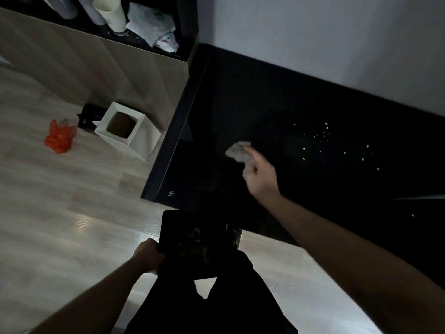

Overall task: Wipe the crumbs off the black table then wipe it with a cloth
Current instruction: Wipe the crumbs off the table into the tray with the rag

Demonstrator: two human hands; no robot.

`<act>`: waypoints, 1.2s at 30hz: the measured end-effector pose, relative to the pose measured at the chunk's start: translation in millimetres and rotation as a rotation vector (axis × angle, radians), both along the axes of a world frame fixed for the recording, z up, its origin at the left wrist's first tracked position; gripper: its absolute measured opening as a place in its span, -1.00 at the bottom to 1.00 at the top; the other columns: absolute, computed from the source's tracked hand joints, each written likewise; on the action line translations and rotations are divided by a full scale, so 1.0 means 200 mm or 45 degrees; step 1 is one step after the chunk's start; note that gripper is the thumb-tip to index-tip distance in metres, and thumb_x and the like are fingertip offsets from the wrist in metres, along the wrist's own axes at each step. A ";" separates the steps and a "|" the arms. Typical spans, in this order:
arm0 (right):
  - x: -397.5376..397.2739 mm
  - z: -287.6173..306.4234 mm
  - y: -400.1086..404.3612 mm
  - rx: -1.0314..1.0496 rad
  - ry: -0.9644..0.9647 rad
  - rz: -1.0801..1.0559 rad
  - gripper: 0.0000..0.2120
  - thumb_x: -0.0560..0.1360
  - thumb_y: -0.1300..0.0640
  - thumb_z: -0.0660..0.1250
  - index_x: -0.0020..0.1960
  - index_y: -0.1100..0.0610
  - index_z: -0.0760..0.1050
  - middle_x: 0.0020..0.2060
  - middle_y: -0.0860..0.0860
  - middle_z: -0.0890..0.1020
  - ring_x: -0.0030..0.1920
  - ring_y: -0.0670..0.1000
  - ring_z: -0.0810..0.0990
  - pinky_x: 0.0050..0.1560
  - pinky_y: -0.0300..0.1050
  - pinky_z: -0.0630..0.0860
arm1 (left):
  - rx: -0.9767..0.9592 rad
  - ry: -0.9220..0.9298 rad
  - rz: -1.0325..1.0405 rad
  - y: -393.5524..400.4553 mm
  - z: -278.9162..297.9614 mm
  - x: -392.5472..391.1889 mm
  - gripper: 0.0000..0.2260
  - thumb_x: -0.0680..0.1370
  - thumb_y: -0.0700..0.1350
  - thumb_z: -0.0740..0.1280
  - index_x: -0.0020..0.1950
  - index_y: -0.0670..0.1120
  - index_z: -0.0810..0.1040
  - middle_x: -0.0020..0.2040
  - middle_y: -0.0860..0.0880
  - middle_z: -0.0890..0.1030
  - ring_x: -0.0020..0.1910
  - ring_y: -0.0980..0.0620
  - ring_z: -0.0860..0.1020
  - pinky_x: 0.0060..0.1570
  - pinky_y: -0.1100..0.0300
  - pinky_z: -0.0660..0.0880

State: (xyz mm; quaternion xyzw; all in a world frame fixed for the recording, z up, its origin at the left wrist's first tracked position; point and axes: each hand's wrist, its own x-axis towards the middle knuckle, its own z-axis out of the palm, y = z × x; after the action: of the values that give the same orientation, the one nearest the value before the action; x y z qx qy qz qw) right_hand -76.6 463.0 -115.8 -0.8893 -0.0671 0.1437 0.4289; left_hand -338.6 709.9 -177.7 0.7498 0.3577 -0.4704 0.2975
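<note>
Wooden flooring (60,213) holds a red bag (59,137) and white bin (131,131). Below the black table (265,104), the left hand (148,255) grips a dark tray (190,244); the right hand (261,175), outstretched, clutches a cloth (238,151) on the tabletop, crumbs (325,136) scattered well right.

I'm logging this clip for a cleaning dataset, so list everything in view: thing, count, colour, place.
table: one, black, right half of view, against the wall
crumbs: many, white, scattered on the table right of the cloth
cloth: one, grey-beige, on the table under the right hand
tray: one, black, held below the table's near edge
bin: one, white, square, on the floor left of the table
bag: one, red-orange, on the floor left of the bin
cup: one, cream, on the shelf at top left
left hand: gripping the tray
right hand: holding the cloth
</note>
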 end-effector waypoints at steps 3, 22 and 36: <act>0.34 -0.04 -0.02 -0.094 -0.003 -0.099 -0.54 0.64 0.31 0.20 0.49 0.05 0.48 0.42 0.03 0.58 0.42 0.01 0.53 0.39 -0.40 0.25 | 0.056 0.001 -0.002 -0.03 -0.01 0.01 -0.86 0.34 -0.14 0.30 -0.40 -0.13 0.56 -0.40 -0.09 0.64 -0.24 -0.12 0.70 -0.24 0.10 0.60; 1.20 -0.37 0.15 -0.745 -0.122 0.347 -0.40 0.67 0.15 0.08 0.68 0.00 0.03 0.69 0.05 -0.01 0.68 0.16 -0.07 0.65 0.18 -0.05 | 0.169 -0.046 0.148 -0.23 -0.10 0.05 -0.82 0.34 -0.17 0.28 -0.28 -0.24 0.64 -0.35 -0.16 0.70 -0.34 -0.08 0.70 -0.39 0.11 0.55; -0.38 -0.42 -0.07 -0.214 -0.240 0.804 -0.39 0.58 0.28 0.24 0.61 0.02 0.32 0.63 -0.03 0.27 0.66 0.08 0.16 0.62 0.12 0.15 | 0.088 -0.076 -0.063 -0.29 -0.06 0.02 -0.79 0.33 -0.12 0.29 -0.50 -0.10 0.38 -0.50 0.02 0.46 -0.30 -0.13 0.63 -0.37 0.21 0.41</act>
State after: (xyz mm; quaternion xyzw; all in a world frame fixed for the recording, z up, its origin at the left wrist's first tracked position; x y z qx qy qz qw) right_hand -151.9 448.1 -199.1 -0.8663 -0.3664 0.1916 0.2803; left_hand -334.9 651.5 -190.3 0.7818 0.3462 -0.4425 0.2704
